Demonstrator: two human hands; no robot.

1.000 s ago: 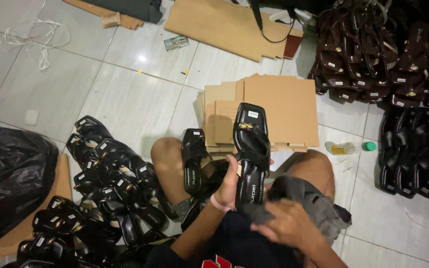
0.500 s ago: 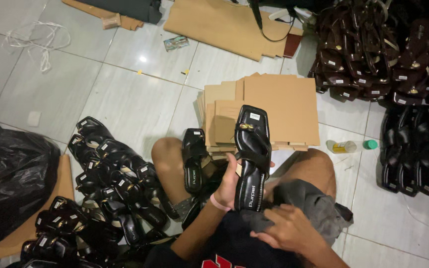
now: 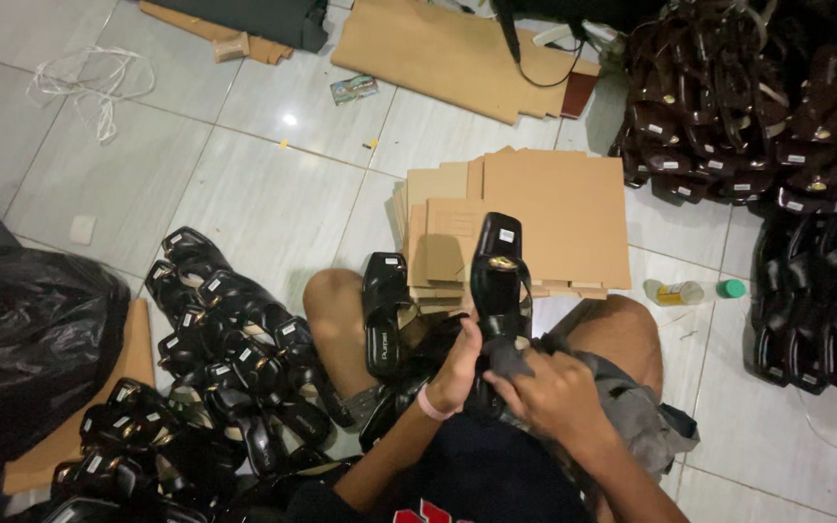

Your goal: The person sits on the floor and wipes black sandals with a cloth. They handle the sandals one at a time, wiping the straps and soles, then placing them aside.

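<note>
Left hand is clamping 1 black sandal upright; right hand is gripping a grey cloth at its heel. Sandal pile lying left of the hands, likely still pending.

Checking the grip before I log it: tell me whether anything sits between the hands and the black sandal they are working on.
A grey cloth lies between the right hand and the black sandal; the left hand grips the sandal directly.

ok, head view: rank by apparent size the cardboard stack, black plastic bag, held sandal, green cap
1. cardboard stack and black plastic bag: look alike, and the bag is cut off at the frame edge, so no ranking between them.
2. held sandal, in the left hand, nearer the camera.
3. green cap.
</note>
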